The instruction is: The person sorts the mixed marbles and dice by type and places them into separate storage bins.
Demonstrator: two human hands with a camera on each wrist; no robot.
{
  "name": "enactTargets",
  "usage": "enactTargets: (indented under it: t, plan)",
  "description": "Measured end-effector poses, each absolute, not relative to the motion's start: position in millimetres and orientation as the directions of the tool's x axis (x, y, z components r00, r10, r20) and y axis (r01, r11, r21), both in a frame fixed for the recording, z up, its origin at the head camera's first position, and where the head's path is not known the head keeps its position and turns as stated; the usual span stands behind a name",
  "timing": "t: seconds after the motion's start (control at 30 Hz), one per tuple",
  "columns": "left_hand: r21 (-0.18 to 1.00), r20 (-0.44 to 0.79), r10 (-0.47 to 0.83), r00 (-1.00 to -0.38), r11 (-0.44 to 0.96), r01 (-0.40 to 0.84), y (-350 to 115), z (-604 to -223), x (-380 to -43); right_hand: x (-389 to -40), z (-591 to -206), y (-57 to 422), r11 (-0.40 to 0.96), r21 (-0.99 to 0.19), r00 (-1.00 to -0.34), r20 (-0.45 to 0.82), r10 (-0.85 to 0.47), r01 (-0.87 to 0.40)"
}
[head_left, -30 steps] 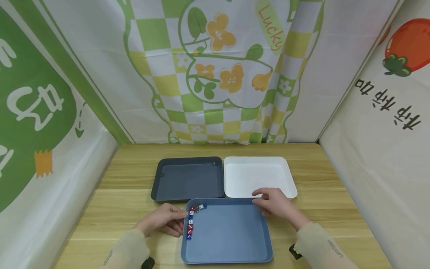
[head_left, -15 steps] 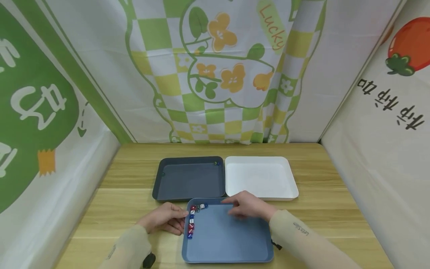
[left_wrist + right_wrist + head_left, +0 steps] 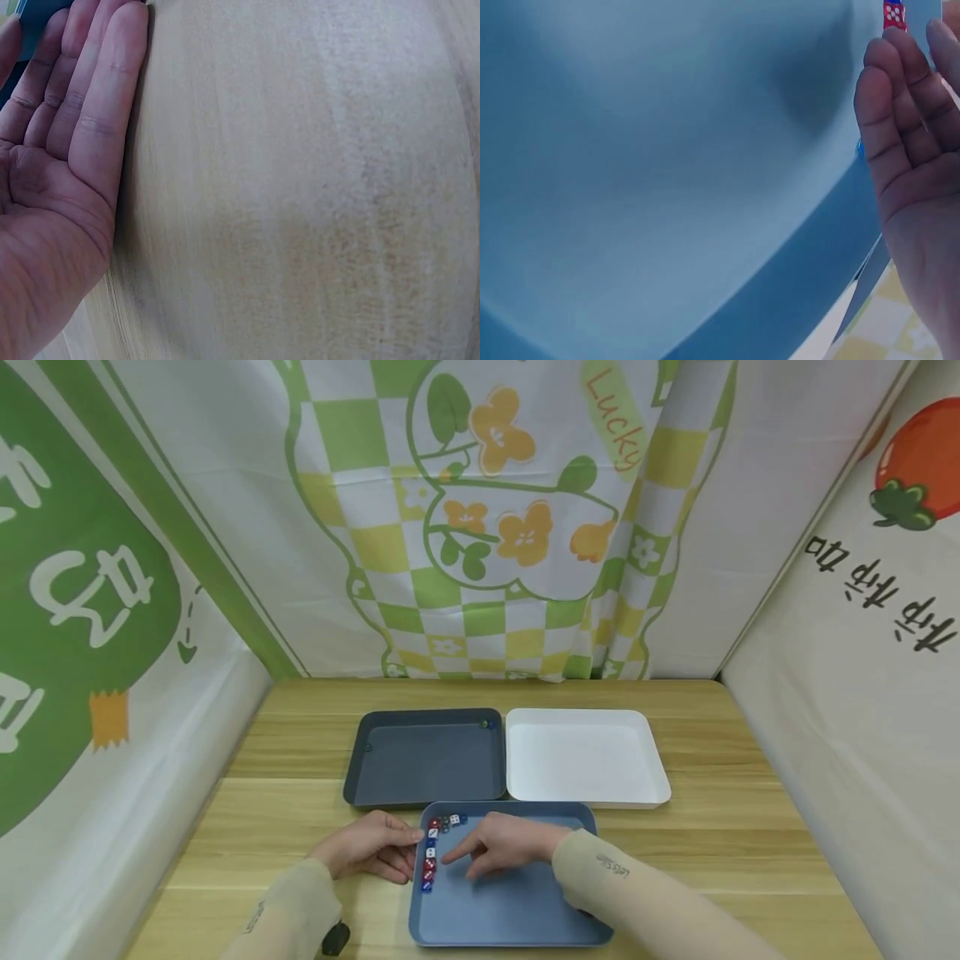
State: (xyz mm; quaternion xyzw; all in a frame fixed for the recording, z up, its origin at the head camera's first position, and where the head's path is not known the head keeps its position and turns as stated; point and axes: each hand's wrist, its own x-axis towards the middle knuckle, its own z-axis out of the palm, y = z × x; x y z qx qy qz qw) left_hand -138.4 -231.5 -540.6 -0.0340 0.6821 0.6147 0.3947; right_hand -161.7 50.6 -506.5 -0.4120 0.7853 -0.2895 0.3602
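A blue-grey tray (image 3: 517,910) lies at the front of the table. Small red, white and blue dice (image 3: 430,853) stand in a row along its left wall, and a few more, including a white die (image 3: 454,819), line the back left corner. My left hand (image 3: 367,850) rests at the tray's left rim, thumb tip on the edge, its other fingers nearly straight outside the wall. Over the tray, my right hand (image 3: 513,843) reaches left with its index finger extended, the fingertip close beside the row. The right wrist view shows a red die (image 3: 894,13) beyond loosely bent fingers.
Behind the blue-grey tray are a dark grey tray (image 3: 427,777) and a white tray (image 3: 588,760), side by side. A few tiny greenish and blue pieces (image 3: 487,724) lie in the dark one. Fabric walls enclose the wooden table (image 3: 262,810) on three sides.
My right hand has moved left from the tray's back right rim, across the tray to the dice row. The left hand stays at the left rim. The dice keep their arrangement.
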Motion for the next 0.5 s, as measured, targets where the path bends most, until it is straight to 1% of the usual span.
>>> enactTargets:
  t: [0.07, 0.17, 0.5]
  plan:
    - [0.810, -0.582, 0.441, -0.683, 0.239, -0.536, -232, -541, -139, -160, -508, 45, 0.484, -0.747, -0.373, -0.333, -0.866, -0.456]
    - [0.806, -0.586, 0.448, -0.676, 0.235, -0.544, -232, -540, -139, -158, -511, 38, 0.479, -0.728, -0.350, -0.339, -0.873, -0.490]
    - [0.805, -0.587, 0.458, -0.668, 0.239, -0.543, -232, -536, -139, -154, -527, 24, 0.477, -0.718, -0.319, -0.358, -0.877, -0.507]
